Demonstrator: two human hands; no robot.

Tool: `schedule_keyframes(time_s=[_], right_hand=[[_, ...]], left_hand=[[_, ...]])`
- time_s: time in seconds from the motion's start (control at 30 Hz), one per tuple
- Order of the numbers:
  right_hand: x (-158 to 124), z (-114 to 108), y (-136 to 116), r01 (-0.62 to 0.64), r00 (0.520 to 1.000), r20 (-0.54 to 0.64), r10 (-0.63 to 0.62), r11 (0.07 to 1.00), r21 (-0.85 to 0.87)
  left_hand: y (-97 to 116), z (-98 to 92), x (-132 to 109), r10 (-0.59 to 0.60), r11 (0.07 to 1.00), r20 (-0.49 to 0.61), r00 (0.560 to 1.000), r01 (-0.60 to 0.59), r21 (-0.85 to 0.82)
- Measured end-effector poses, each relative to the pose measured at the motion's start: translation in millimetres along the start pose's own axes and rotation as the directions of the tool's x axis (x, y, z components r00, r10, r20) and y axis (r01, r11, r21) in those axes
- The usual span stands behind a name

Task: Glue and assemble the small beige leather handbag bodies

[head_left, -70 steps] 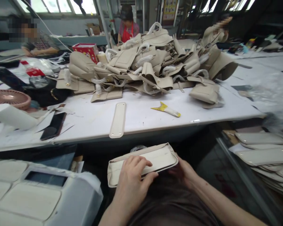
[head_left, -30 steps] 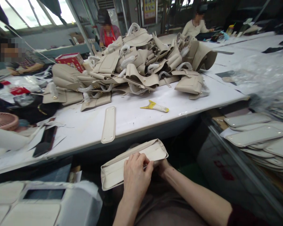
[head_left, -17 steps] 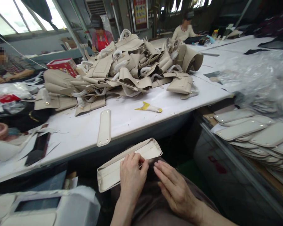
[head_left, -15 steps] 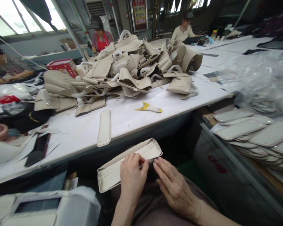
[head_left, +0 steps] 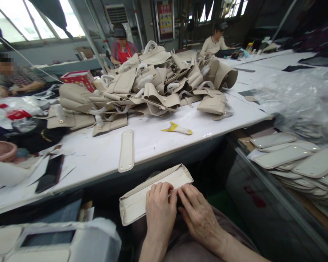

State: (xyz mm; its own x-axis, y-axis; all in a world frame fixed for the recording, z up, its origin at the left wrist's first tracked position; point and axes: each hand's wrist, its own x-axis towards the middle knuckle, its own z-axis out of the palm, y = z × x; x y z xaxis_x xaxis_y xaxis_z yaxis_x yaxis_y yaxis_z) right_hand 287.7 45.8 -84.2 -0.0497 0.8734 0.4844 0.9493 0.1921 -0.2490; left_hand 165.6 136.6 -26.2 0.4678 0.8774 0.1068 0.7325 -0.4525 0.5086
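A long cream leather panel (head_left: 138, 198) with raised edges lies across my lap, below the table edge. My left hand (head_left: 160, 213) rests on top of it, fingers curled down onto its near edge, holding it. My right hand (head_left: 198, 213) lies beside the left, fingers stretched forward and touching the panel's near edge at the right. A flat cream strip (head_left: 126, 150) sits on the white table (head_left: 158, 140) just beyond the panel.
A big heap of cream bag parts (head_left: 153, 83) covers the table's middle, with a yellow-handled scraper (head_left: 177, 128) in front. Stacked cream panels (head_left: 292, 160) lie at right, a phone (head_left: 49, 173) and pink fan (head_left: 1, 150) at left. Other people sit behind.
My right hand came out from under the panel and now lies on top beside the left, fingertips at the panel's edge. The view shifted slightly.
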Motion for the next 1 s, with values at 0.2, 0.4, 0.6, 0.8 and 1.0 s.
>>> schedule_keyframes(time_s=[0.2,0.4,0.6,0.8,1.0], right_hand=[[2,8,-10,0.045,0.998,-0.037,-0.044,0.999,0.023],[3,17,-25,0.091,0.996,-0.005,-0.091,0.996,0.026],[13,23,-38,0.129,0.991,0.025,-0.130,0.991,0.046],[13,30,-50,0.200,0.977,0.067,-0.204,0.978,0.064],[20,36,-61,0.254,0.964,0.059,-0.260,0.963,0.091]], left_hand=[[-12,-7.8,-14,0.038,0.999,-0.061,0.997,-0.036,0.034],[-30,-14.0,-27,-0.004,0.998,-0.115,0.993,0.011,0.058],[-44,-25.0,-34,-0.063,0.994,-0.192,0.979,0.079,0.079],[-60,-27.7,-47,-0.082,0.992,-0.259,0.962,0.104,0.072],[-75,-22.0,-60,-0.082,0.994,-0.396,0.915,0.105,0.037]])
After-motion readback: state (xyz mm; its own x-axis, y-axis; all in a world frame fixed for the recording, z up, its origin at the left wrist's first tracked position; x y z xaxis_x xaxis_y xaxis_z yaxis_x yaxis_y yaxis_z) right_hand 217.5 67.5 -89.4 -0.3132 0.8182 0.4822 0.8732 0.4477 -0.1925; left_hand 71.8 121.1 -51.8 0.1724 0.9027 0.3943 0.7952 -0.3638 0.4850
